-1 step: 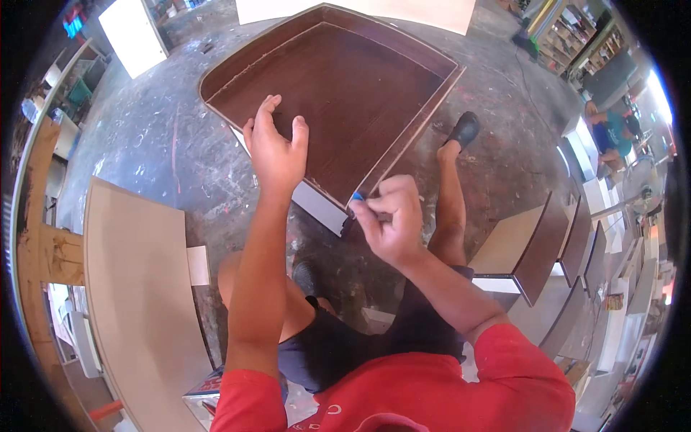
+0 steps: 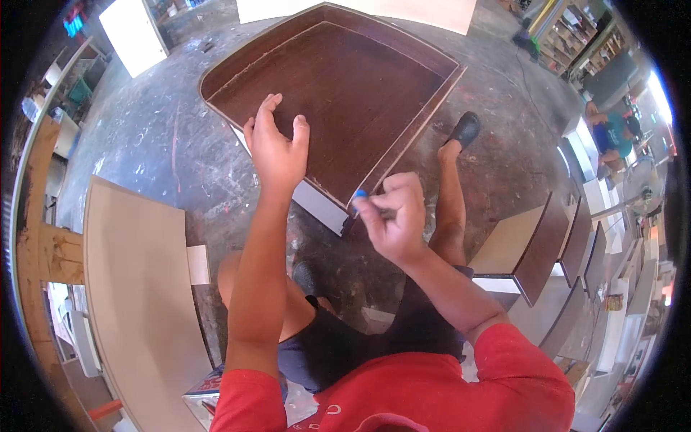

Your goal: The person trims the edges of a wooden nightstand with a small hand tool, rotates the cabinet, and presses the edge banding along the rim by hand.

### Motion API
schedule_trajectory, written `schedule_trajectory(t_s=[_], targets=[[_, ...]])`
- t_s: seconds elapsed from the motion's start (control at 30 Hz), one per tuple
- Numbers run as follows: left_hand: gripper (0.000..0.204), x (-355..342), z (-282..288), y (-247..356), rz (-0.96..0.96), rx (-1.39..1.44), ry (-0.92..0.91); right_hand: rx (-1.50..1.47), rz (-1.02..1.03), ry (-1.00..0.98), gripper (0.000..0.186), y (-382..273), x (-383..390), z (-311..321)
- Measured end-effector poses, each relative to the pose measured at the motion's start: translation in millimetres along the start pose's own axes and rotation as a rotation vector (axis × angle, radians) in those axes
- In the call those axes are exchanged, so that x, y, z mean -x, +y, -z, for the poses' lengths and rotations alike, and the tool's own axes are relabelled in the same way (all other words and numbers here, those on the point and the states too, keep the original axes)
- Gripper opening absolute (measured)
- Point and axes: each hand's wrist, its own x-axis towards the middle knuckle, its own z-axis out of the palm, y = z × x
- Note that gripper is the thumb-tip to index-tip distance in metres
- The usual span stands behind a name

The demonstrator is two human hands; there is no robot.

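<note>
A dark brown, shallow panel unit with raised rims [image 2: 266, 50] and one rounded corner lies in front of me, with a white side [image 2: 319, 207] below. My left hand [image 2: 279, 147] is at its left edge, fingers raised and apart over the brown surface, holding nothing visible. My right hand [image 2: 391, 216] is closed in a pinch on a small blue object [image 2: 360, 195] at the near corner of the rim. Whether the object touches the rim is too small to tell.
A pale board [image 2: 137, 273] stands at left beside wooden framing [image 2: 54, 252]. Brown-and-cream panels [image 2: 533, 245] are stacked at right. A person [image 2: 615, 140] sits farther right near a fan [image 2: 639, 183]. My legs and feet are around the unit on the stained floor [image 2: 165, 144].
My right hand and the blue object have shifted very slightly at the corner. My left hand has barely moved.
</note>
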Motion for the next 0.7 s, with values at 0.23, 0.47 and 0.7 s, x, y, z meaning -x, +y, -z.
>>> schedule_trajectory(t_s=[0.23,0.47,0.7], targets=[[0.048,-2.8,0.4,0.5,-0.018,0.015,0.007,0.04,0.044,-0.039,0.031,-3.3,10.3,-4.2],[0.048,-2.8,1.5,-2.2,-0.015,-0.014,0.016,0.0,-0.083,0.07,0.035,4.6,12.1,-6.4],[0.049,-1.2,0.3,-3.0,-0.033,0.009,0.016,0.065,0.121,-0.067,0.039,34.1,47.9,-9.8]])
